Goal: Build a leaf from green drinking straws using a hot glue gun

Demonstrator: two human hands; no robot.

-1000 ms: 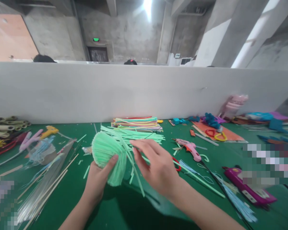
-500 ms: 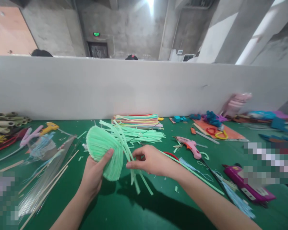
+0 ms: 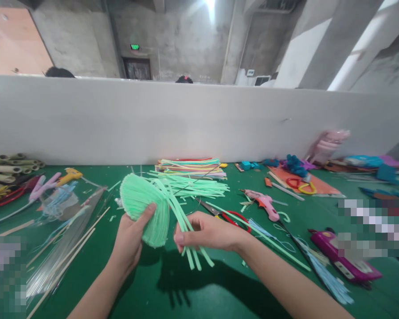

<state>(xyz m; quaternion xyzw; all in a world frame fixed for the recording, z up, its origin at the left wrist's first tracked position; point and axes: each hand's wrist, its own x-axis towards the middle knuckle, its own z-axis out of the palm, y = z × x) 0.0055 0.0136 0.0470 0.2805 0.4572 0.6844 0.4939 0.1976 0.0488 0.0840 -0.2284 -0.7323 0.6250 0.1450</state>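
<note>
The left hand grips the green fan; the right hand pinches its loose strips above bare green table. No writing is readable.

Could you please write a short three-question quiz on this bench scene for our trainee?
1. True or false: the left hand grips the green fan with the thumb on its front.
2. What does the right hand pinch? A) loose green strips B) the scissors C) the pink glue gun
3. What colour are the scissors' handles?

Key: 1 true; 2 A; 3 red.
</note>
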